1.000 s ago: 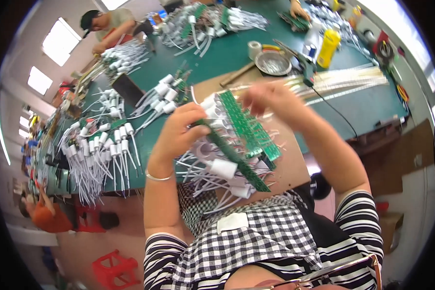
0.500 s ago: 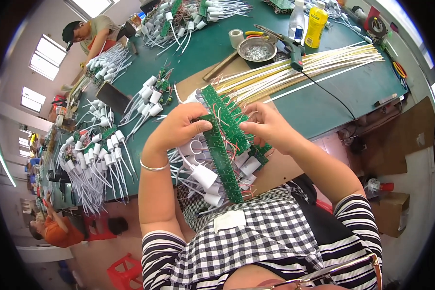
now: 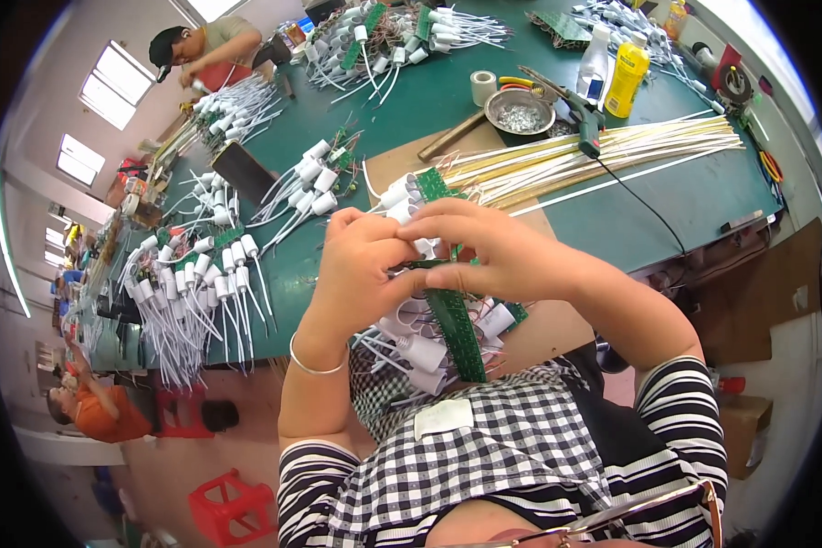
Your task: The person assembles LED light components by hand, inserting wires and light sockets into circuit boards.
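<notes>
Both hands meet over a bundle of white cylindrical plastic housings (image 3: 422,351) with cables, thin wires and green circuit board strips. A long green circuit board strip (image 3: 459,336) runs from between my hands down toward the checkered apron. My left hand (image 3: 365,269) is closed at the strip's upper end, thumb against the board's edge. From the other side my right hand (image 3: 493,251) pinches the same end, its fingers bent over the top. A second green board (image 3: 432,184) shows beyond the fingers. My fingertips hide what lies between them.
Several bunches of white cabled housings (image 3: 192,283) lie along the left. A metal bowl (image 3: 519,114) of small bits, a glue gun (image 3: 589,128), a yellow bottle (image 3: 627,78) and long strips (image 3: 612,151) stand across the table. A co-worker (image 3: 215,55) sits at the far left.
My right hand has moved left to meet my left hand at the strip's upper end, covering the boards that showed between them. The view has shifted slightly.
</notes>
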A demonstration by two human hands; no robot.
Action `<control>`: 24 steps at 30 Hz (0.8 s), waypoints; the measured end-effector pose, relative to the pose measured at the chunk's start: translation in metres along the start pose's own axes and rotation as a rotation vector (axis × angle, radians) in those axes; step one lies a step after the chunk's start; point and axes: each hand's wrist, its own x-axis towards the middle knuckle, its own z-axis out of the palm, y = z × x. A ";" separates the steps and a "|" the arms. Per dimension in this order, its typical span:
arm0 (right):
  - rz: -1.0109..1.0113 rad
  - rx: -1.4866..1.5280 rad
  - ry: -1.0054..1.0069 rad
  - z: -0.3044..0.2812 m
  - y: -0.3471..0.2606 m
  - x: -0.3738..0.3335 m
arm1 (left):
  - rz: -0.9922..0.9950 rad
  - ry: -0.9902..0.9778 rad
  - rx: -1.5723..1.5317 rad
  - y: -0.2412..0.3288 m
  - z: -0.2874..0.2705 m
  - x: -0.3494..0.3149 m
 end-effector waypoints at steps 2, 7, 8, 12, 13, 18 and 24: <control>0.095 0.027 -0.031 0.004 -0.004 0.000 | -0.064 -0.026 0.024 0.003 -0.007 -0.009; 0.303 0.283 0.056 0.024 -0.005 -0.011 | -0.094 0.021 0.042 0.010 -0.007 -0.022; 0.310 0.287 0.048 0.028 -0.004 -0.014 | -0.102 -0.001 0.046 0.009 -0.006 -0.026; 0.062 0.037 0.254 0.034 0.003 -0.025 | -0.127 -0.032 -0.003 0.008 0.000 -0.027; -0.035 -0.027 0.328 0.032 0.006 -0.030 | -0.111 -0.024 0.008 0.008 0.001 -0.027; 0.188 0.500 0.585 -0.005 0.003 -0.057 | -0.176 -0.038 -0.010 -0.001 0.003 -0.047; 0.084 0.034 0.157 0.054 0.002 -0.048 | -0.030 -0.006 -0.088 0.004 0.002 -0.043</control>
